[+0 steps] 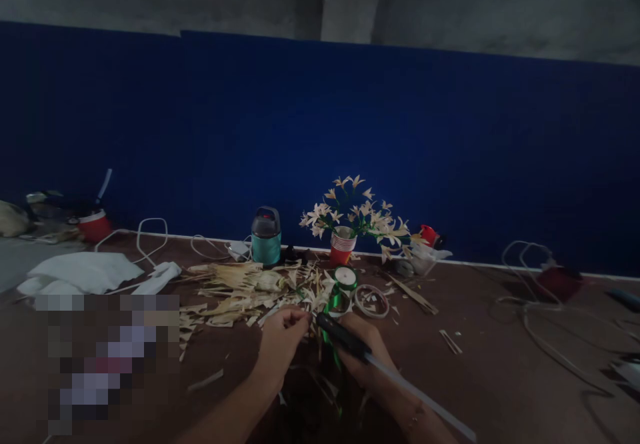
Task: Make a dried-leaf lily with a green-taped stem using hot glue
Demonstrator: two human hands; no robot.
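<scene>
My right hand [365, 351] is wrapped round a black glue gun [345, 336], and a long translucent glue stick [425, 396] runs out of its back end. The gun's tip is close to my left hand [286, 334], whose fingers are pinched together; what sits between them is too small to make out. Just beyond my hands stands a shiny green roll [345, 287] with a pale round top. Green strips [327, 344] show between my hands. To the left, dry cream husk pieces [240, 287] lie in a loose heap.
Behind the roll, a red-and-white cup [343, 244] holds pale husk flowers. A tape ring [371, 301] lies right of it. A teal container [267, 237] stands near the blue wall [225, 131]. White plastic [85, 272] lies left; cables [545, 337] loop at right.
</scene>
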